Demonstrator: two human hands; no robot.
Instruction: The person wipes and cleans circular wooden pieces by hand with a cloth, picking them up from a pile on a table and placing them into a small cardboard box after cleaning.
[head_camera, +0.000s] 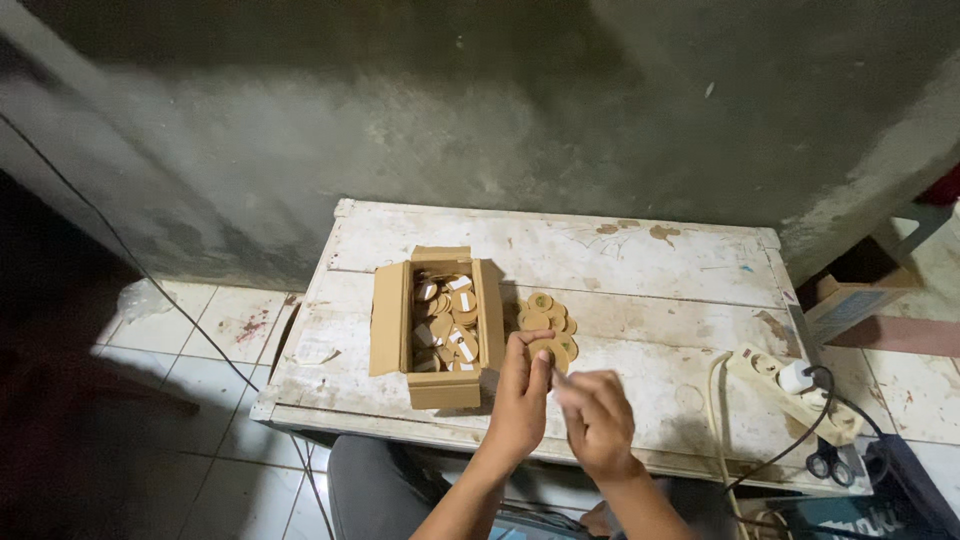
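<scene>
A tan disc (545, 352) is pinched upright in the fingers of the left hand (520, 395), held over the table (640, 270) just in front of a small cluster of discs (545, 315). The right hand (598, 420) is brought against it, fingers closed at its edge; what they grip, if anything, cannot be told. The disc is judged light, thin and stiff, likely card or wood, best taken by the rim. An open box (437, 318) of more discs, some with white strips, sits just left of the hands. The near table edge is close; open room lies rightward, before a power strip (795, 385).
</scene>
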